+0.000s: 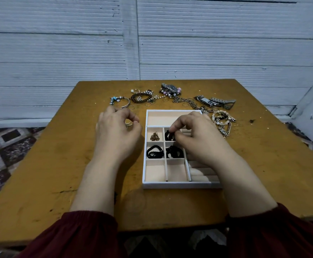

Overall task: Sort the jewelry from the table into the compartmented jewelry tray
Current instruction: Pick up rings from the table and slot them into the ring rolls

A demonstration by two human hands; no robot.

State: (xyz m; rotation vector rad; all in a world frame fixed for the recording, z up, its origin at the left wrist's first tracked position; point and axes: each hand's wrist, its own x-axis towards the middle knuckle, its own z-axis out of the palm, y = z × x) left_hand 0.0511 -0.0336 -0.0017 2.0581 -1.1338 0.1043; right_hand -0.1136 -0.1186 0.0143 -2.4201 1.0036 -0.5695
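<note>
My left hand (118, 127) curls over thin rings (128, 124) on the bench (58, 164); whether its fingers (133, 120) grip one, I cannot tell. My right hand (194, 135) pinches a black beaded bracelet (168, 136) in the upper middle cell of the tray (181, 184): light, floppy, I judge, best lifted by one loop; matte, bunched.

A home room, seemingly; worn wooden table (263, 164), patterned rug (6, 146), white ribbed wall panels (58, 53).

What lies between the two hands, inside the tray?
In the head view, a pile of gold-coloured jewelry in a tray compartment lies between the left hand and the right hand.
</note>
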